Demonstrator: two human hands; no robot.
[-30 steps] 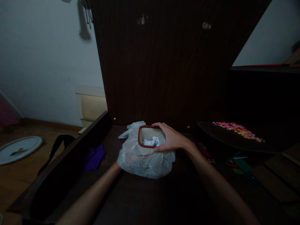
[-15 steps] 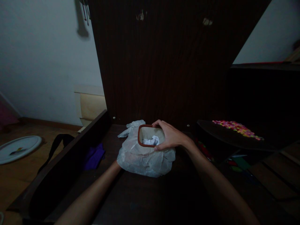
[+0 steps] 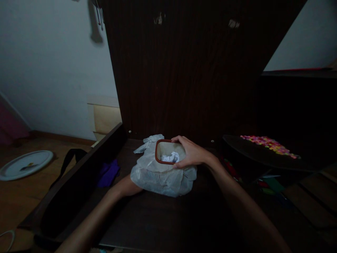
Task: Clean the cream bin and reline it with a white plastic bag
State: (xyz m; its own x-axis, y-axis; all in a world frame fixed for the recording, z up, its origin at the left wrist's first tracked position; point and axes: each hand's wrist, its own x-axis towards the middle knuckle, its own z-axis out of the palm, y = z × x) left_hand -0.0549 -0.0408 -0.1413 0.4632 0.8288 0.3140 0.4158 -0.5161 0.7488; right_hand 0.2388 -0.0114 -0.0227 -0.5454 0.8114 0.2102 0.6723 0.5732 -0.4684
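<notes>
A small bin with a brown rim (image 3: 157, 154) stands in the middle, its outside draped in a whitish plastic bag (image 3: 163, 181). White crumpled paper (image 3: 172, 157) lies inside it. My right hand (image 3: 191, 153) is closed on the right side of the rim, thumb at the near corner and fingers at the far one. My left hand (image 3: 133, 186) reaches under the bag from the left; its fingers are covered by the plastic, so their grip does not show. A knotted-looking end of the bag sticks out at the back left.
A dark wooden surface (image 3: 147, 225) with a raised left side board (image 3: 79, 186) carries the bin, before a tall dark panel (image 3: 184, 77). Purple cloth (image 3: 107, 173) lies at left. Pink and yellow beads (image 3: 268, 144) sit on a right shelf. A white oval lid (image 3: 26, 164) is on the floor.
My left wrist has shifted slightly and more of the back of that hand shows at the bag's edge. My right hand keeps its hold on the rim. The view has turned a little.
</notes>
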